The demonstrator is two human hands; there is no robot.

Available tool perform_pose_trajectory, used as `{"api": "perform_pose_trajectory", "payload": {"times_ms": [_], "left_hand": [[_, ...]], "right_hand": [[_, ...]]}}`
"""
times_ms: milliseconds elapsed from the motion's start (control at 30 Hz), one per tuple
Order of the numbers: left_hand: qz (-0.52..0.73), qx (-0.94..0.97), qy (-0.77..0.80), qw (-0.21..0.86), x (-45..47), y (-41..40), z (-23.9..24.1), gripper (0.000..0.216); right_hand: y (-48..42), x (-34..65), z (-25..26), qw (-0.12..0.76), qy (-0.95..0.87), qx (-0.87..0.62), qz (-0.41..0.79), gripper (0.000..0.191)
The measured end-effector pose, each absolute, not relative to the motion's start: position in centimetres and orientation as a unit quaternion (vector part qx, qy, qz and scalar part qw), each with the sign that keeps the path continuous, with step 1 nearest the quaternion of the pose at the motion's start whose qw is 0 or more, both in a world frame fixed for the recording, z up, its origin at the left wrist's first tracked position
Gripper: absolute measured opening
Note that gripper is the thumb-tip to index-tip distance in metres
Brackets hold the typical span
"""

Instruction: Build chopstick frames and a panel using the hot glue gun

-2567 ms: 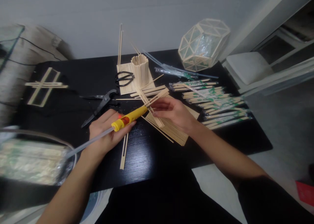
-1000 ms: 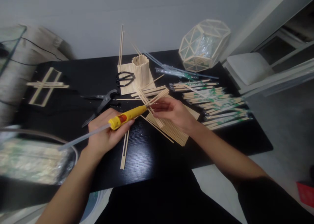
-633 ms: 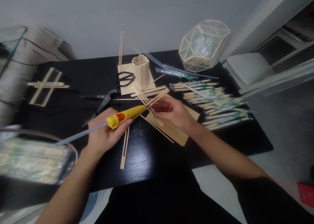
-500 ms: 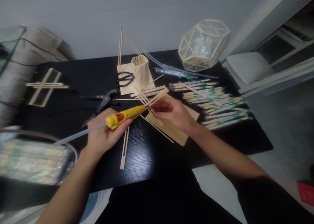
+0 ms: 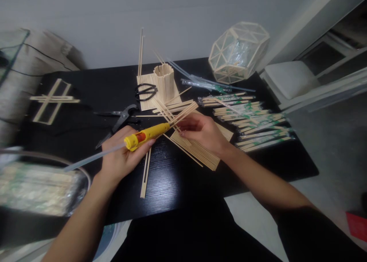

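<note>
My left hand [image 5: 122,155] is closed around a yellow hot glue gun [image 5: 147,135], with a long clear glue stick [image 5: 94,157] trailing from its back end. The gun's nozzle touches or nearly touches crossed wooden chopsticks [image 5: 185,114]. Those chopsticks are pinched between the thumb and fingers of my right hand [image 5: 200,132]. Under that hand lies a flat panel of chopsticks [image 5: 206,151] placed side by side. Beyond it, a round holder of upright chopsticks [image 5: 164,82] stands on a square chopstick base [image 5: 146,105]. The glue gun hides part of the crossing.
Pliers [image 5: 123,118] and black-handled scissors [image 5: 145,92] lie on the black table [image 5: 195,193]. Wrapped chopsticks [image 5: 252,116] are spread at right, below a faceted stick frame [image 5: 239,53]. A crossed stick frame [image 5: 53,100] lies left; a blurred bag of chopsticks [image 5: 37,189] is nearest left.
Both hands, the glue gun and the chopsticks stay almost in place. The view has shifted only very slightly.
</note>
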State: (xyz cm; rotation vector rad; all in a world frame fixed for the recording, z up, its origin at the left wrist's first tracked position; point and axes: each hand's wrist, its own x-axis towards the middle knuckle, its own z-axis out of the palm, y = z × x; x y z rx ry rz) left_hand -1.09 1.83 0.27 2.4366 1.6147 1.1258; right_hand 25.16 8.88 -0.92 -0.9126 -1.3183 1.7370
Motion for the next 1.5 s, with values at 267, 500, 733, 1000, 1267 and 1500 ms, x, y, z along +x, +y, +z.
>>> {"api": "perform_pose_trajectory", "payload": {"times_ms": [267, 500, 733, 1000, 1267, 1500], "left_hand": [[0.370, 0.782, 0.501, -0.007, -1.03, 1.97, 0.30, 0.030], [0.361, 0.782, 0.508, -0.006, -1.05, 1.93, 0.29, 0.031], [0.376, 0.776, 0.506, 0.004, -0.96, 1.85, 0.46, 0.029], [0.389, 0.773, 0.501, 0.015, -0.66, 1.71, 0.40, 0.023], [0.385, 0.776, 0.500, 0.009, -0.62, 1.74, 0.23, 0.021], [0.386, 0.780, 0.493, 0.002, -0.64, 1.76, 0.23, 0.021]], "right_hand": [[8.85, 25.06, -0.87, 0.378, -0.515, -0.355, 0.683, 0.035], [8.85, 25.12, -0.78, 0.380, -0.514, -0.355, 0.682, 0.034], [8.90, 25.12, -0.90, 0.381, -0.516, -0.357, 0.679, 0.034], [8.92, 25.12, -0.98, 0.383, -0.507, -0.358, 0.684, 0.036], [8.89, 25.11, -0.89, 0.382, -0.506, -0.358, 0.686, 0.035], [9.02, 25.11, -1.05, 0.389, -0.501, -0.357, 0.686, 0.038]]}}
